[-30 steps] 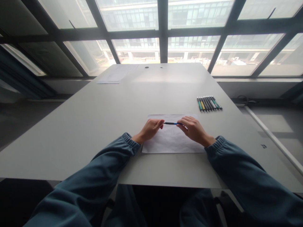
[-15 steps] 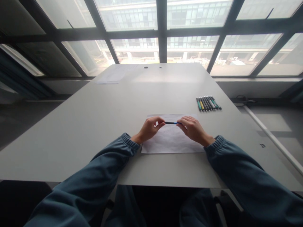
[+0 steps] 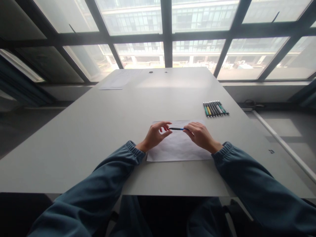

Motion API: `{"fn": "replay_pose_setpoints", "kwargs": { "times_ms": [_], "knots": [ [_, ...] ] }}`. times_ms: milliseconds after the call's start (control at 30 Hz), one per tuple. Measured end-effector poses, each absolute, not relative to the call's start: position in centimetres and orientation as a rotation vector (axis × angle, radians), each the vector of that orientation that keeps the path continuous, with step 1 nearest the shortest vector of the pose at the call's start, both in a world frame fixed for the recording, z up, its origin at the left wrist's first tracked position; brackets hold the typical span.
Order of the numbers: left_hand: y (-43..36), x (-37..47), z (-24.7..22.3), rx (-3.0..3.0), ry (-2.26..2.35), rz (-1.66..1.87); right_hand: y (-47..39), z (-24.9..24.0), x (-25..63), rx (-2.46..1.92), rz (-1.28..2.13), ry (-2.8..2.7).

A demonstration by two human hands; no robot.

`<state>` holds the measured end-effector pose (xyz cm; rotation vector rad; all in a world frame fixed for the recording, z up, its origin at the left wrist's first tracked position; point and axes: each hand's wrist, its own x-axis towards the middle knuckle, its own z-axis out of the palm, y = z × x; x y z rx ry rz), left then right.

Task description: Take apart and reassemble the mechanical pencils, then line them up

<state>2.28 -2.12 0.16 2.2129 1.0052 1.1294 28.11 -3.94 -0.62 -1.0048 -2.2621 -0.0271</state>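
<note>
A slim dark pen with a blue end (image 3: 176,128) is held level above a white sheet of paper (image 3: 180,148). My right hand (image 3: 201,135) pinches its blue end between thumb and fingers. At the other end, my left hand (image 3: 156,134) has its thumb and fingers apart around the pen's tip, and the pen is not gripped there. The paper lies near the front edge of the white table, partly covered by both hands.
Several pens (image 3: 216,109) lie side by side in a row on the table (image 3: 74,141), right of and beyond the paper. More paper (image 3: 115,80) lies at the far left. Windows (image 3: 197,52) stand behind the table.
My left thumb and fingers have parted from the pen's tip, where they pinched it before. My right hand keeps its hold. The view has shifted slightly.
</note>
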Motion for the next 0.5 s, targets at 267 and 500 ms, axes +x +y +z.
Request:
{"fn": "replay_pose_setpoints", "kwargs": {
  "times_ms": [267, 500],
  "knots": [
    [-2.23, 2.26, 0.38, 2.121, 1.066, 1.132, -4.18, -0.29, 27.86, -0.987, -0.046, -2.262],
    [-2.17, 2.23, 0.47, 2.061, 1.138, 1.063, -4.17, -0.39, 27.88, -0.998, -0.045, -2.276]
  ]
}}
